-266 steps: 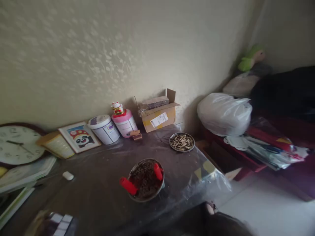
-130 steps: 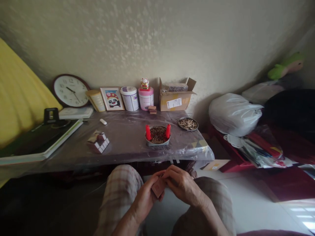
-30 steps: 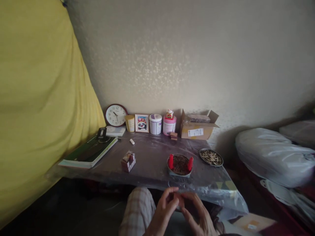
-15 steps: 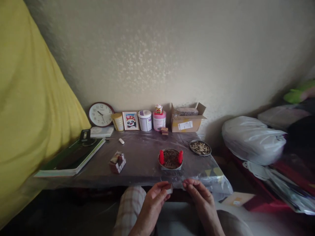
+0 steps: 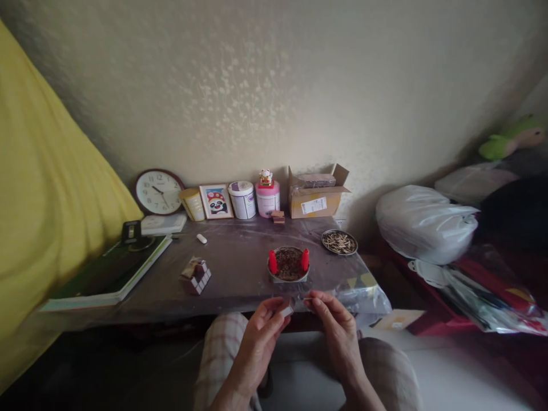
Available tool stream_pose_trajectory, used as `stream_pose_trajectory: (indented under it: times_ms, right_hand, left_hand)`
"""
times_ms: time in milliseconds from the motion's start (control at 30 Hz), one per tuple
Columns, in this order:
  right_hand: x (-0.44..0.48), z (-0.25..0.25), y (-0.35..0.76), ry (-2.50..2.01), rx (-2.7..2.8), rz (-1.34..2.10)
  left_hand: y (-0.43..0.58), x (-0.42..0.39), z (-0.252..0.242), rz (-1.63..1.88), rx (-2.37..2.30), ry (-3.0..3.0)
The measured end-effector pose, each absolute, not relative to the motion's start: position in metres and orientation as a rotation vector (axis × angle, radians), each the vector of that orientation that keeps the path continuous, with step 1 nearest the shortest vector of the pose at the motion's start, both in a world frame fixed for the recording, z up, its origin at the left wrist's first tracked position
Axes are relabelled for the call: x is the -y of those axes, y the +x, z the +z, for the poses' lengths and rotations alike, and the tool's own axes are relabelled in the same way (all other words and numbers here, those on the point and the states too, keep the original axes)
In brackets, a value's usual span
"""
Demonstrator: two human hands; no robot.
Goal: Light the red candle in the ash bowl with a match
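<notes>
My left hand [image 5: 261, 334] holds a small matchbox [image 5: 287, 309] in front of the table's near edge. My right hand [image 5: 334, 321] pinches a thin matchstick [image 5: 307, 298] just right of the box, its tip close to it. Just beyond my hands, a round metal bowl [image 5: 288, 265] of dark material stands on the plastic-covered table [image 5: 240, 274], with two red candles upright in it. A metal dish [image 5: 339, 242] holding many matchsticks sits to its right. My knees in checked trousers show below.
Along the wall stand a clock [image 5: 158, 192], a panda picture [image 5: 216, 201], two tubs [image 5: 242, 200] and a cardboard box [image 5: 317, 197]. A stack of matchboxes [image 5: 196, 275] and a book [image 5: 107, 274] lie left. A yellow curtain [image 5: 47, 217] hangs left; bags [image 5: 423, 222] pile up right.
The view has swung about and settled lower. My hands have risen toward the table edge, the left keeping the matchbox, and the right now pinches a matchstick beside it.
</notes>
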State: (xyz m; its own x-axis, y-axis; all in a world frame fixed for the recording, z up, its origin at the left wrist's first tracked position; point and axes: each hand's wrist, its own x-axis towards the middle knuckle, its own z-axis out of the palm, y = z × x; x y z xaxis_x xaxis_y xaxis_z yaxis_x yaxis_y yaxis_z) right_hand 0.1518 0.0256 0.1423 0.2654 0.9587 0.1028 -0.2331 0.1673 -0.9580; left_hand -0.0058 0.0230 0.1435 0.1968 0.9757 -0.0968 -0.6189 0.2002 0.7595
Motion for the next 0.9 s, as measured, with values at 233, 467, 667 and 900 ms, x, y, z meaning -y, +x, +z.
stream_pose_trajectory:
  times_ms: [233,467,667,900]
  right_hand:
    - [-0.023,0.143,0.143,-1.027,1.457,0.427]
    - [-0.023,0.139,0.142,-0.975,1.616,0.147]
    - [-0.023,0.144,0.143,-0.927,1.671,0.088]
    - [-0.028,0.143,0.143,-0.943,1.739,0.012]
  left_hand:
    - [-0.004,-0.024,0.141,1.281,-0.707,0.722]
    - [-0.004,-0.024,0.142,1.291,-0.718,0.672]
    - [-0.004,-0.024,0.145,1.291,-0.717,0.659]
    - [-0.001,-0.023,0.151,1.309,-0.701,0.68]
